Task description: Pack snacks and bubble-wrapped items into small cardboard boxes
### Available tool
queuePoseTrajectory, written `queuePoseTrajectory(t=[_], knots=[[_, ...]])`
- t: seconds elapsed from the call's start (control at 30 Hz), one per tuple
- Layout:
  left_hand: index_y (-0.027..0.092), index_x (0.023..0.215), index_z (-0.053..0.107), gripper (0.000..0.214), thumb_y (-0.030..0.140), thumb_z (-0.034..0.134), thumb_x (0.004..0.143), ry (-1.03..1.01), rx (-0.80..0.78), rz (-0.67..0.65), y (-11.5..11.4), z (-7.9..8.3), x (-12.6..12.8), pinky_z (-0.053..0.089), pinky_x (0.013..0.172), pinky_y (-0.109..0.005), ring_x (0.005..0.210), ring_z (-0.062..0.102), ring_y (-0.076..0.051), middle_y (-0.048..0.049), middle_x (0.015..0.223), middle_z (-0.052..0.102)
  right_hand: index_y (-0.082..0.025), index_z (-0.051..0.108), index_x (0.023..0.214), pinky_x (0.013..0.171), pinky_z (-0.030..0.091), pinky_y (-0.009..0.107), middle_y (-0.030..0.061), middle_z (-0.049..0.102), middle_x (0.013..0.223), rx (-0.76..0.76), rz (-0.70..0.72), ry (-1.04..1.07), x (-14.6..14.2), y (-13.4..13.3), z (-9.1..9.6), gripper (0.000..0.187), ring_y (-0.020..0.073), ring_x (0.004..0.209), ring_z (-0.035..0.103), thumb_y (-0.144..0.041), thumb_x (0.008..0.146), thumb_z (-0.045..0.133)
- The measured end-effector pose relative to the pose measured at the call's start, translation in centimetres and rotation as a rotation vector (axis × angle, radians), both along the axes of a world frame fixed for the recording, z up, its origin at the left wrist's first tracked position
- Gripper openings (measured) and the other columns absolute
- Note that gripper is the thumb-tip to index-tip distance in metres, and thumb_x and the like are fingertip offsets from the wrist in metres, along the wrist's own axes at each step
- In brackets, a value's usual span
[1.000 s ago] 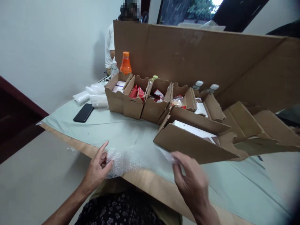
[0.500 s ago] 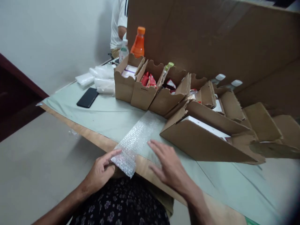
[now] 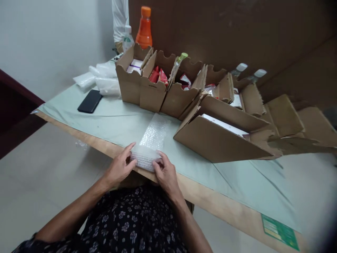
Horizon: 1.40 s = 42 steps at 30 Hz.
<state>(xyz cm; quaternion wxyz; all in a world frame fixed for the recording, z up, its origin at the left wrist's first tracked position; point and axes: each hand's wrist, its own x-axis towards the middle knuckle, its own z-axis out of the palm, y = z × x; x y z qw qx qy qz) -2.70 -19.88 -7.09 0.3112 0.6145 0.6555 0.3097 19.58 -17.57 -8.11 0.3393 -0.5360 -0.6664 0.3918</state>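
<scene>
A strip of clear bubble wrap (image 3: 153, 135) lies on the pale green table cover near the front edge. Its near end is folded over into a flat, layered bundle; whether anything is inside cannot be made out. My left hand (image 3: 122, 163) grips the bundle's left end between thumb and fingers. At the right end, my right hand (image 3: 165, 171) pinches it the same way. The far end of the strip stretches away flat toward the cardboard bins.
Cardboard bins (image 3: 152, 95) holding red packets and white boxes stand in a row behind. A larger slanted cardboard holder (image 3: 221, 140) is at right. On the left are a black phone (image 3: 90, 101) and clear plastic packs (image 3: 107, 86). An orange bottle (image 3: 144, 30) stands behind.
My right hand has come down and left onto the bubble wrap, which it was apart from before. The near end is now folded over, so the strip lying out is shorter. The view has shifted.
</scene>
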Motion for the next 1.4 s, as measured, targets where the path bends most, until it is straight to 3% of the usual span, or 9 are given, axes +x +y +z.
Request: queuePoseTrajectory(t=[0.13, 0.27, 0.53, 0.73, 0.9, 1.0, 1.1, 1.23, 1.4], knots=[[0.014, 0.15, 0.049, 0.064, 0.031, 0.055, 0.088, 0.082, -0.032, 0.054, 1.2, -0.9, 1.2, 0.047, 0.067, -0.029, 0.066, 0.056, -0.016, 0.0033, 0.073, 0.058, -0.019, 0.054, 0.14, 0.079, 0.059, 0.038, 0.0112, 0.074, 0.111, 0.272, -0.183, -0.16, 1.5, -1.6, -0.2, 0.046, 0.021, 0.087, 0.07, -0.028, 0.096, 0.062], [0.016, 0.153, 0.044, 0.067, 0.031, 0.056, 0.088, 0.097, -0.031, -0.01, 1.7, -0.9, 0.8, 0.047, 0.07, -0.03, 0.069, 0.058, -0.017, 0.0032, 0.074, 0.063, -0.024, 0.06, 0.131, 0.091, 0.055, 0.045, 0.0129, 0.07, 0.126, 0.508, 0.086, -0.324, 1.3, -3.0, 0.6, 0.036, 0.028, 0.114, 0.065, -0.019, 0.095, 0.059], [0.019, 0.151, 0.046, 0.063, 0.027, 0.06, 0.091, 0.174, 0.072, -0.104, 2.3, -1.6, 0.8, 0.053, 0.077, -0.033, 0.075, 0.062, -0.019, -0.0003, 0.081, 0.066, -0.021, 0.061, 0.134, 0.095, 0.051, 0.049, 0.0143, 0.067, 0.136, 0.442, 0.276, -0.521, -0.5, -1.9, -0.8, 0.039, 0.0319, 0.125, 0.06, -0.017, 0.095, 0.057], [0.02, 0.14, 0.058, 0.05, 0.027, 0.065, 0.091, 0.248, 0.401, -0.27, 0.5, -0.3, -0.1, 0.046, 0.109, -0.052, 0.129, 0.055, -0.032, -0.0149, 0.136, 0.064, -0.022, 0.068, 0.12, 0.091, 0.05, 0.043, 0.009, 0.076, 0.121, 0.487, 0.206, -0.424, -0.4, -1.5, -0.7, 0.028, 0.0255, 0.111, 0.067, -0.012, 0.101, 0.05], [0.021, 0.115, 0.074, 0.027, 0.017, 0.055, 0.095, 0.12, 0.312, -0.266, 0.1, -0.6, 0.3, 0.054, 0.093, -0.045, 0.099, 0.068, -0.025, -0.0082, 0.101, 0.077, -0.021, 0.067, 0.118, 0.081, 0.053, 0.038, 0.0062, 0.078, 0.1, 0.443, 0.124, -0.293, 0.4, -1.5, 0.3, 0.022, 0.0222, 0.09, 0.07, -0.019, 0.103, 0.051], [0.018, 0.121, 0.071, 0.031, 0.023, 0.057, 0.094, 0.089, 0.184, -0.165, 1.3, -1.1, 1.0, 0.057, 0.084, -0.039, 0.086, 0.068, -0.021, -0.0075, 0.096, 0.076, -0.021, 0.063, 0.127, 0.084, 0.053, 0.041, 0.0105, 0.075, 0.111, 0.54, -0.012, -0.339, 1.3, -1.6, 0.8, 0.026, 0.0251, 0.101, 0.069, -0.023, 0.102, 0.056], [0.018, 0.125, 0.069, 0.035, 0.024, 0.058, 0.092, 0.135, 0.132, -0.13, 2.6, -1.4, 1.5, 0.057, 0.083, -0.037, 0.081, 0.066, -0.019, -0.0057, 0.093, 0.074, -0.023, 0.062, 0.132, 0.092, 0.051, 0.045, 0.0123, 0.072, 0.124, 0.589, 0.044, -0.428, 1.5, -1.3, 0.8, 0.033, 0.0287, 0.116, 0.065, -0.021, 0.099, 0.059], [0.017, 0.127, 0.066, 0.034, 0.025, 0.055, 0.095, 0.203, 0.237, -0.112, 2.3, -1.1, 1.4, 0.057, 0.089, -0.04, 0.096, 0.066, -0.023, -0.0103, 0.108, 0.069, -0.021, 0.064, 0.13, 0.096, 0.05, 0.05, 0.0125, 0.071, 0.131, 0.524, 0.26, -0.514, 0.7, 0.4, 0.2, 0.034, 0.0326, 0.128, 0.06, -0.016, 0.098, 0.057], [0.018, 0.124, 0.066, 0.028, 0.024, 0.06, 0.097, 0.229, 0.424, -0.253, 0.6, -0.4, 0.8, 0.049, 0.102, -0.046, 0.116, 0.061, -0.028, -0.0122, 0.121, 0.068, -0.025, 0.068, 0.123, 0.1, 0.049, 0.049, 0.0057, 0.079, 0.111, 0.416, 0.295, -0.378, 0.8, 1.4, 0.9, 0.029, 0.0277, 0.12, 0.064, -0.015, 0.101, 0.053]])
